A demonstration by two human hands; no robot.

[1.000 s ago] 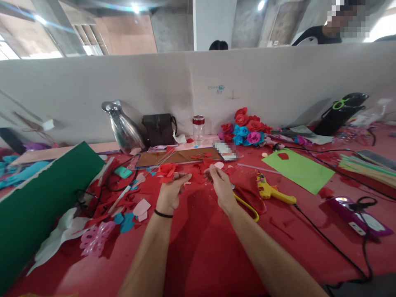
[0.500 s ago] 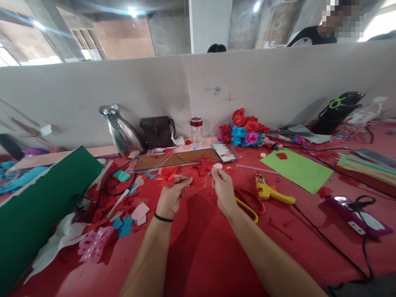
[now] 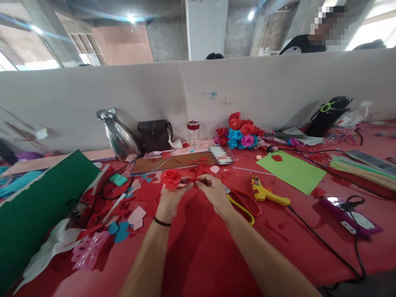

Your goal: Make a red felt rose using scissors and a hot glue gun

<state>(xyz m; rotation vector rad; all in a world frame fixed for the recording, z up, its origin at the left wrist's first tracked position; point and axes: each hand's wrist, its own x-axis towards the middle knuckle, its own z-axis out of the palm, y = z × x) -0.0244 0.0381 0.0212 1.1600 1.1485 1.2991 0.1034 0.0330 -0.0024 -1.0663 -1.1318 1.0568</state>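
Note:
A red paper flower (image 3: 171, 178) sits at my left hand (image 3: 173, 198), its layered petals facing up beside the curled fingers. The left thumb and forefinger stretch right, closed around its base, which they hide. My right hand (image 3: 213, 190) is closed in a pinch, its fingertips meeting those of the left. A small red piece (image 3: 194, 180) shows between the fingertips; whether it belongs to the flower I cannot tell. Scissors with red and yellow handles (image 3: 244, 206) lie beside my right wrist. Farther right lies a yellow glue gun (image 3: 269, 193).
Paper scraps (image 3: 136, 215) litter the left, beside a green board (image 3: 46, 210). Behind stand a steel jug (image 3: 119, 134), a black bag (image 3: 154, 135), a glass jar (image 3: 194, 135) and a paper flower bunch (image 3: 243, 132). A purple power strip (image 3: 349, 216) with cables lies right.
My right hand has moved left, and its fingertips now meet the left hand's. The flower has turned to show more of its petals. The view has shifted slightly.

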